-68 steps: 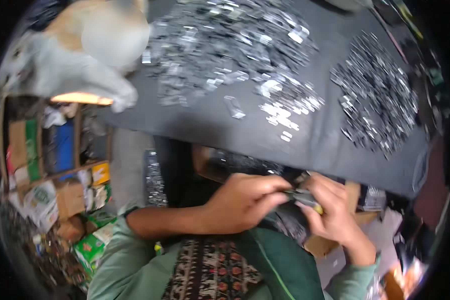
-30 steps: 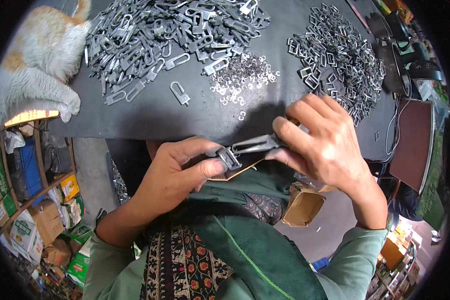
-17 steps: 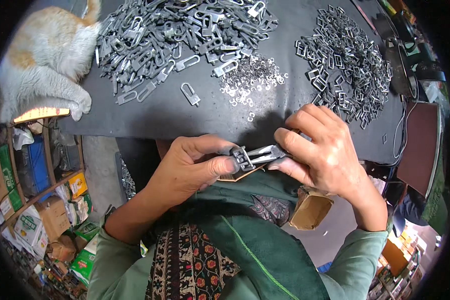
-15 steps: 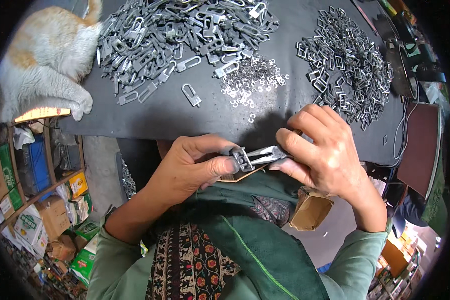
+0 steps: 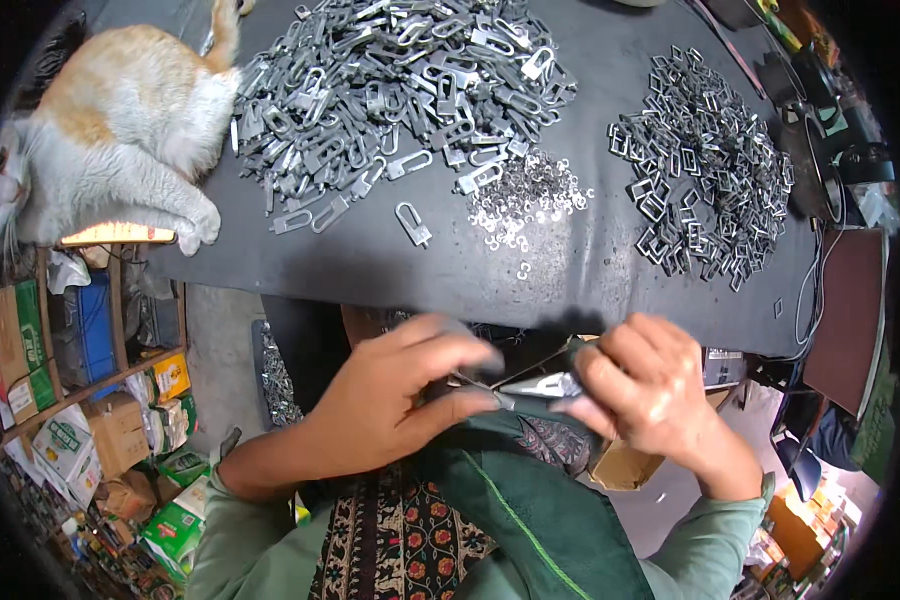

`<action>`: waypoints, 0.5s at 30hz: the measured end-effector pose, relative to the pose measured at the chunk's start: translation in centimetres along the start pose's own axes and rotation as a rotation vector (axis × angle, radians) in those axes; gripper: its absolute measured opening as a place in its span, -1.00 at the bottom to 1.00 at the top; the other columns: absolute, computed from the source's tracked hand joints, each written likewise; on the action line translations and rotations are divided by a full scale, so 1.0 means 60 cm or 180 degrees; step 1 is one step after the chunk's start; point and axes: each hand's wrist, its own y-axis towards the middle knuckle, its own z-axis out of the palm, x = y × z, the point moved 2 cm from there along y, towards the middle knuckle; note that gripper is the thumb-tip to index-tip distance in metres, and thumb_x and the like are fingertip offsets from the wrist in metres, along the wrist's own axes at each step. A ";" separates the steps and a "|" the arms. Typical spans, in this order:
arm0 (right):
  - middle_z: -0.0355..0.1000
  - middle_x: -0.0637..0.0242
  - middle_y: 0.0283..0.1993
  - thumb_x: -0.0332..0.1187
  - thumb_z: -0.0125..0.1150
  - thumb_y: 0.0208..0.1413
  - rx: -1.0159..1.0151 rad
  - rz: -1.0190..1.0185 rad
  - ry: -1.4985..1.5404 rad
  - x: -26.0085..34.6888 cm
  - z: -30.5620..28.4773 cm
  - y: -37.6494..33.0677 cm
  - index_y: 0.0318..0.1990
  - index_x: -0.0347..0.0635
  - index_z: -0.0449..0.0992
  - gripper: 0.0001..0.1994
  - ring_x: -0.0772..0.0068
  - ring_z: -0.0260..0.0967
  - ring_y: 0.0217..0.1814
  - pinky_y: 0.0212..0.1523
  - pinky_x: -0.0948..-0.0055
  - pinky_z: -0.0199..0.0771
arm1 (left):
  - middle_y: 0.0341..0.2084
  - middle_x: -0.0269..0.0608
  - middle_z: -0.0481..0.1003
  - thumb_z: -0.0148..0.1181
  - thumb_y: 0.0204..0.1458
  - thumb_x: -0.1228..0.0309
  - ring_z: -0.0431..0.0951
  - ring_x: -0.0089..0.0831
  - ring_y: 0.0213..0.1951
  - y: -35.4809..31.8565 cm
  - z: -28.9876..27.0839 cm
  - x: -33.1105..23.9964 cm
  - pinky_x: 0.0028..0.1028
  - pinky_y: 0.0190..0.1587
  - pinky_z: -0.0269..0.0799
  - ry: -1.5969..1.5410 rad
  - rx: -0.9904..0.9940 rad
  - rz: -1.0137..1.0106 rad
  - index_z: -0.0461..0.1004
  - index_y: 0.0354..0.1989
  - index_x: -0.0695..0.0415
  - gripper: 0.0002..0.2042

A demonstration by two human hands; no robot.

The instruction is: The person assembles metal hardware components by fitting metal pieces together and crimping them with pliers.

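My right hand (image 5: 645, 385) pinches a shiny silver metal piece (image 5: 545, 386) with slim prongs pointing left; its far end is hidden by my fingers. Opposite it, my left hand (image 5: 400, 385) is smeared by motion, thumb and forefinger closing around a small dark metal piece (image 5: 475, 381), of which only a blurred edge shows. The two pieces meet or nearly meet in front of my lap. Beyond my hands, on the dark table (image 5: 370, 275), lie a heap of long metal loop pieces (image 5: 400, 90), a scatter of small C-shaped clips (image 5: 530, 195) and a pile of rectangular metal rings (image 5: 710, 170).
An orange-and-white cat (image 5: 140, 110) lies at the table's left edge. One loop piece (image 5: 411, 224) sits apart from the heap. An open cardboard box (image 5: 625, 467) stands below my right hand. Shelves with bags and cartons (image 5: 120, 430) fill the left; a brown panel (image 5: 845, 320) stands at right.
My left hand has turned, its fingers now blurred over the dark piece. My right hand keeps hold of the silver piece, slightly lower. The whole view has shifted, showing more of the cat.
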 end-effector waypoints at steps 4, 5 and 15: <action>0.30 0.28 -0.43 -0.22 0.41 -0.19 0.0189 0.0647 -0.0198 0.002 0.006 -0.013 -0.33 -0.20 0.46 -0.67 0.20 0.28 -0.42 -0.40 0.26 0.26 | -0.27 0.01 0.46 0.30 0.04 0.30 0.52 -0.05 -0.23 0.051 -0.041 0.005 -0.28 -0.17 0.44 0.2068 -0.0955 -0.0013 0.44 0.02 0.21 -0.60; 0.26 0.31 -0.43 -0.24 0.38 -0.13 0.0153 0.0786 -0.0365 0.000 0.014 -0.022 -0.36 -0.16 0.44 -0.73 0.25 0.28 -0.35 -0.37 0.31 0.25 | -0.25 0.03 0.48 0.30 0.03 0.32 0.51 -0.02 -0.23 0.078 -0.055 0.012 -0.25 -0.15 0.44 0.2546 -0.1344 0.0200 0.43 0.03 0.22 -0.59; 0.34 0.32 -0.54 -0.33 0.28 -0.10 0.0051 -0.0508 -0.0418 0.079 -0.023 0.035 -0.42 -0.19 0.42 -0.82 0.33 0.40 -0.46 -0.52 0.31 0.37 | -0.27 0.06 0.45 0.25 0.05 0.34 0.49 0.09 -0.24 0.222 -0.117 0.090 -0.11 -0.27 0.43 0.3739 -0.1611 0.0968 0.39 -0.07 0.18 -0.69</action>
